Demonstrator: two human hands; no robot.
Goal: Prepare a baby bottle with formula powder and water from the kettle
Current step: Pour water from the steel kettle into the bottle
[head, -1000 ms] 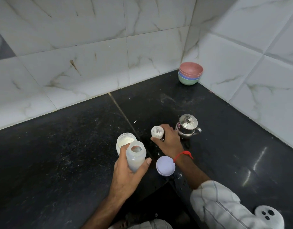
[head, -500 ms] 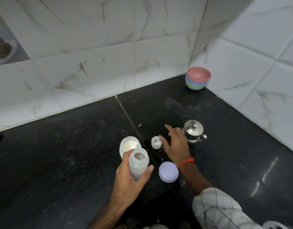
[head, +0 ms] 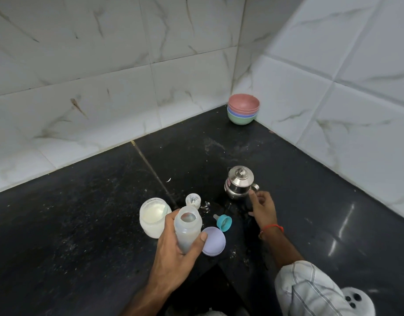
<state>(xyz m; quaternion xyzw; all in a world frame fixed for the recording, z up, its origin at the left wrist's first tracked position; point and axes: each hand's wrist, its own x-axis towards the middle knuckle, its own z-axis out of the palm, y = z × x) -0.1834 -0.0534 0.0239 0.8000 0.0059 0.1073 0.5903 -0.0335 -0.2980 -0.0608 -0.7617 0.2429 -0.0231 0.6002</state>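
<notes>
Translucent plastic bottle (head: pixel 187 229), open-mouthed and tilted a little, gripped low of centre by the left hand (head: pixel 176 254), fingers wrapped round the far side, thumb pressed on the near side. Whitish residue visible inside near the base. Held just above the black counter (head: pixel 82 236).

At 9 o'clock from the bottle, touching the hand's knuckles in view: glass jar (head: pixel 153 218) of pale powder, lid off. At 12 o'clock, just beyond the mouth: small white cap (head: pixel 193 200) dusted with powder, upright on the counter. At 4 o'clock, partly under the thumb: lilac lid (head: pixel 216 241), lying flat. At 3 o'clock, just past the lid: teal ring with nipple (head: pixel 223 221), on its side, nipple pointing to 9 o'clock.

Farther out at 2 o'clock: steel kettle (head: pixel 240 182), lid on, handle toward 4 o'clock. Right hand (head: pixel 262 207) just beside that handle, fingers loosely curled, index extended toward the kettle's base, holding nothing; contact with the handle unclear. Red thread round the wrist, striped sleeve (head: pixel 310 290) below.

Far at 1 o'clock, in the tiled corner: stacked bowls (head: pixel 243 110), pink on top, then blue, green lowest.
</notes>
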